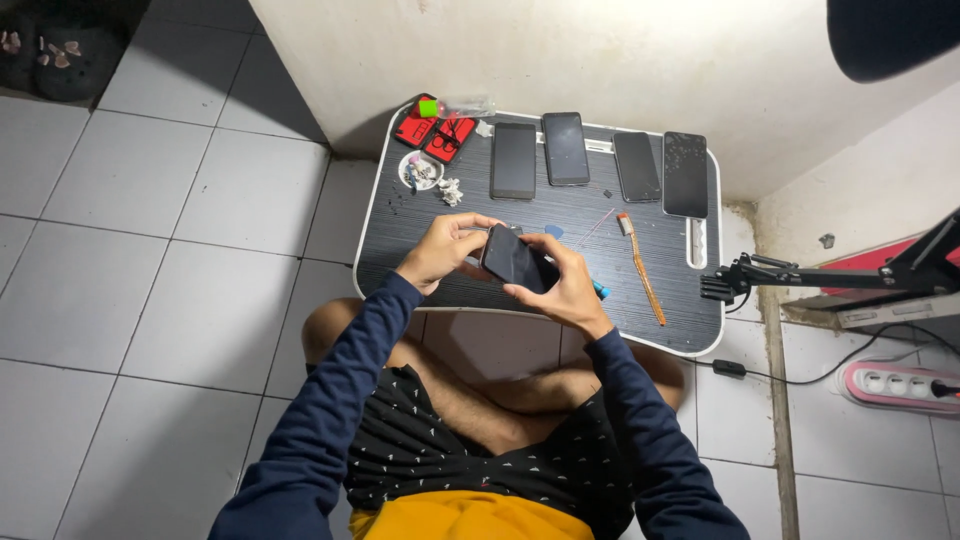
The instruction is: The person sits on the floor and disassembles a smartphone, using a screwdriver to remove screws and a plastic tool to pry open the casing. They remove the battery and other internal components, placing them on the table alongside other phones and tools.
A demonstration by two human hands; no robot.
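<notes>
A dark smartphone (516, 260) is held tilted above the near part of a small black lap table (400, 225). My left hand (445, 250) grips its upper left end with the fingers curled over the edge. My right hand (565, 285) holds the lower right end, thumb on the glass. Both sleeves are dark blue.
Several dark phones lie in a row at the table's far edge, among them one (513, 160) at the left and one (685, 174) at the right. Red tool cases (436, 132), a small white dish (419, 170), an orange flex strip (645, 275), a clamp arm (800, 275) and a power strip (895, 385) are nearby.
</notes>
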